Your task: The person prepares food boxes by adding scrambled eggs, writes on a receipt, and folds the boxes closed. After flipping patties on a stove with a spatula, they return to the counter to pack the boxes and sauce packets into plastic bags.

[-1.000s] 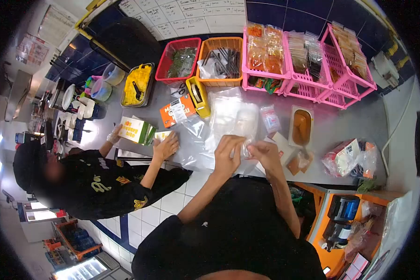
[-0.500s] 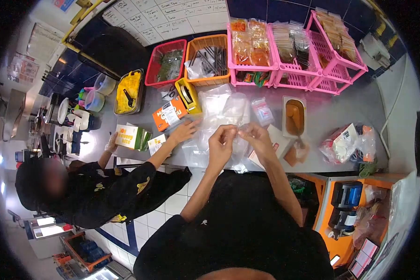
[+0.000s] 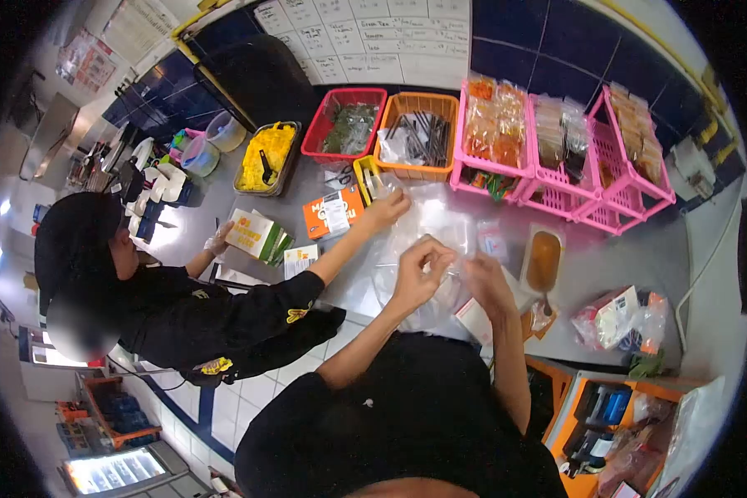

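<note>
1. Two hands are up over the grey counter [image 3: 614,257]. Both forearms rise from the bottom of the view and converge near the middle.
2. Left hand [image 3: 419,270]: I see the wrist bent, the palm turned toward the other hand, and the thumb and fingertips drawn together at the top.
3. Left grip: a tight pinch with almost no gap, on one edge of a small clear plastic bag [image 3: 455,267].
4. Right hand [image 3: 485,282]: just beside the left, back of the hand to the camera, fingers curled in toward the same bag.
5. Right grip: motion-blurred. It is at the bag's other edge, but I can't tell whether the fingers are closed on it.
6. Bag position: between the two hands, over a loose pile of clear plastic bags [image 3: 427,220] spread on the counter.
7. A co-worker's bare hand [image 3: 388,207] reaches across from the left. It lies flat on the far edge of that pile, next to a yellow tape dispenser [image 3: 367,177] and an orange cardboard box [image 3: 334,213].
8. The co-worker's gloved hand [image 3: 217,243] holds a green and white carton [image 3: 253,235], well apart from my hands.
9. A metal tub of brown sauce [image 3: 544,259] stands near the right hand, not touching it.
</note>
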The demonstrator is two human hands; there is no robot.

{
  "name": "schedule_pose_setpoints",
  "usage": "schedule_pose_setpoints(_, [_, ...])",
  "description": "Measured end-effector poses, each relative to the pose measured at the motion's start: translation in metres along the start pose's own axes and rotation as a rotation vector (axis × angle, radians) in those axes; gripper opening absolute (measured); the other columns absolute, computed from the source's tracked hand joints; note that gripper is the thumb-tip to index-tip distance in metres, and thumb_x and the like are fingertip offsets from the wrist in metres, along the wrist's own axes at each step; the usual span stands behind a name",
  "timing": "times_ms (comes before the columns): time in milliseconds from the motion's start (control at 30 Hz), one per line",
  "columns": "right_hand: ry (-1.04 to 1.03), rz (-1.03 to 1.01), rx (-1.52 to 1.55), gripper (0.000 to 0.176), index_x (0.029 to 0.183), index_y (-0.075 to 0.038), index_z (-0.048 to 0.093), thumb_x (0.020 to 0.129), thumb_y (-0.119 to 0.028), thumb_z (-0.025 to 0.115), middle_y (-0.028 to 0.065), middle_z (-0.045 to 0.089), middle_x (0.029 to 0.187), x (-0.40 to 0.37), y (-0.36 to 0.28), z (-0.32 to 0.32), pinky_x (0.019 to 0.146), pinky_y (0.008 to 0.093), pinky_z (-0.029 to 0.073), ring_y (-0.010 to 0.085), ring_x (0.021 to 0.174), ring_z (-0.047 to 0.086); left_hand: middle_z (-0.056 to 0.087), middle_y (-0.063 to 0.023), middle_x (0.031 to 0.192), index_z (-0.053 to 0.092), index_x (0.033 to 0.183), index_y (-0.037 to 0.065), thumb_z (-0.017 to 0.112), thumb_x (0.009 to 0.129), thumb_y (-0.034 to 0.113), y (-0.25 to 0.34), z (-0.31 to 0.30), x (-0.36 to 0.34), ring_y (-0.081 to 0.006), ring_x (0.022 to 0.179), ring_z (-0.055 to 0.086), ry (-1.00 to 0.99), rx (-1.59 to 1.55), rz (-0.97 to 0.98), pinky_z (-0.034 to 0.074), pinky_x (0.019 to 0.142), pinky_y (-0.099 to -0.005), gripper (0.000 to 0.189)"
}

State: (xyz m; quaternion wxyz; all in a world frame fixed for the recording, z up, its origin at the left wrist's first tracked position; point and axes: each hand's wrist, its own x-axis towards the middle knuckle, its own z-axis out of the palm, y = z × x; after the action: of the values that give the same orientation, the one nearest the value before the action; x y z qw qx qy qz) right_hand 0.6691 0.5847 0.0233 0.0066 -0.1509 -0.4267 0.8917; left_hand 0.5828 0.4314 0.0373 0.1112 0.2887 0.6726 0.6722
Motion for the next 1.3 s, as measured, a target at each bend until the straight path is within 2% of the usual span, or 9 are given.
schedule_pose_setpoints(333, [0.372, -0.475, -0.403, 0.029, 0.104, -0.007, 0.050, 0.078, 0.002, 0.060, 0.0006, 0.054, 0.076, 0.025, 0.047, -0.022, 0.051, 0.0234, 0.044, 0.0087, 0.060, 0.051, 0.051, 0.0000, 0.076, 0.052, 0.090, 0.004, 0.052, 0.101, 0.023, 0.006, 0.025, 0.003, -0.0075, 0.066, 0.048, 0.045, -0.279, -0.121, 0.042, 0.061, -0.0245, 0.022])
schedule_pose_setpoints(533, [0.869, -0.210, -0.711, 0.034, 0.100, -0.006, 0.048, 0.070, 0.010, 0.054, 0.0036, 0.053, 0.079, -0.012, 0.014, -0.075, 0.063, 0.0271, 0.047, 0.0134, 0.075, 0.055, 0.041, 0.0050, 0.074, 0.044, 0.086, 0.007, 0.053, 0.101, 0.020, 0.103, -0.065, 0.040, -0.0031, 0.067, 0.037, 0.226, -0.244, 0.155, 0.034, 0.057, -0.0226, 0.022])
schedule_pose_setpoints(700, [0.885, -0.946, -1.824, 0.051, 0.117, 0.001, 0.054, 0.067, 0.008, 0.056, 0.0075, 0.053, 0.083, 0.002, -0.022, 0.005, 0.071, 0.0255, 0.043, 0.0153, 0.074, 0.051, 0.041, 0.0038, 0.072, 0.047, 0.090, 0.006, 0.054, 0.100, 0.021, 0.068, -0.052, 0.062, -0.0031, 0.067, 0.039, 0.201, -0.383, 0.230, 0.033, 0.058, -0.0222, 0.019])
schedule_pose_setpoints(767, [0.580, -0.946, -1.699, 0.057, 0.125, 0.002, 0.054, 0.068, 0.004, 0.062, 0.0057, 0.053, 0.084, 0.019, -0.019, 0.020, 0.067, 0.0244, 0.041, 0.0128, 0.073, 0.049, 0.047, 0.0013, 0.070, 0.053, 0.096, 0.005, 0.051, 0.101, 0.024, 0.051, -0.041, 0.071, -0.0064, 0.069, 0.046, -0.237, -0.469, 0.035, 0.036, 0.059, -0.0224, 0.020])
schedule_pose_setpoints(833, [0.429, -0.280, -1.151, 0.053, 0.122, 0.001, 0.057, 0.071, -0.001, 0.069, 0.0014, 0.053, 0.085, 0.033, 0.000, -0.003, 0.064, 0.0240, 0.040, 0.0097, 0.074, 0.050, 0.052, -0.0010, 0.073, 0.056, 0.097, 0.004, 0.050, 0.100, 0.024, 0.022, -0.051, 0.106, -0.0090, 0.071, 0.051, -0.256, -0.376, 0.130, 0.039, 0.061, -0.0237, 0.021])
schedule_pose_setpoints(867, [0.523, -0.419, -0.989, 0.040, 0.117, -0.001, 0.061, 0.078, -0.007, 0.068, -0.0025, 0.054, 0.086, 0.032, 0.005, -0.007, 0.063, 0.0245, 0.042, 0.0082, 0.076, 0.052, 0.058, -0.0032, 0.076, 0.059, 0.097, 0.003, 0.049, 0.100, 0.023, 0.009, -0.059, 0.132, -0.0116, 0.074, 0.056, -0.283, -0.280, 0.229, 0.042, 0.063, -0.0249, 0.022])
schedule_pose_setpoints(900, [0.524, -0.416, -1.001, 0.040, 0.117, -0.001, 0.061, 0.078, -0.007, 0.068, -0.0025, 0.054, 0.086, 0.027, -0.001, -0.012, 0.063, 0.0245, 0.042, 0.0082, 0.076, 0.052, 0.064, -0.0066, 0.090, 0.067, 0.102, 0.003, 0.048, 0.094, 0.013, -0.002, -0.083, 0.157, -0.0143, 0.075, 0.062, -0.255, -0.356, -0.260, 0.050, 0.066, -0.0303, 0.024])
schedule_pose_setpoints(1000, [0.741, -0.422, -0.714, 0.026, 0.113, -0.003, 0.062, 0.089, -0.010, 0.058, -0.0028, 0.055, 0.088, 0.003, -0.020, -0.040, 0.064, 0.0228, 0.042, 0.0076, 0.077, 0.052, 0.071, -0.0181, 0.093, 0.070, 0.092, 0.003, 0.060, 0.085, 0.021, -0.144, -0.138, 0.239, -0.0349, 0.080, 0.068, 0.521, 0.542, -0.118, 0.053, 0.072, -0.0435, 0.022])
schedule_pose_setpoints(1300, [1.013, -0.678, -0.257, 0.011, 0.097, -0.007, 0.055, 0.087, -0.002, 0.056, -0.0042, 0.048, 0.073, -0.050, -0.034, -0.007, 0.053, 0.0216, 0.037, 0.0055, 0.058, 0.042, 0.067, -0.0246, 0.092, 0.070, 0.084, 0.003, 0.064, 0.080, 0.014, -0.201, -0.153, 0.304, -0.0417, 0.086, 0.066, 0.342, 0.705, -0.056, 0.052, 0.079, -0.0486, 0.013])
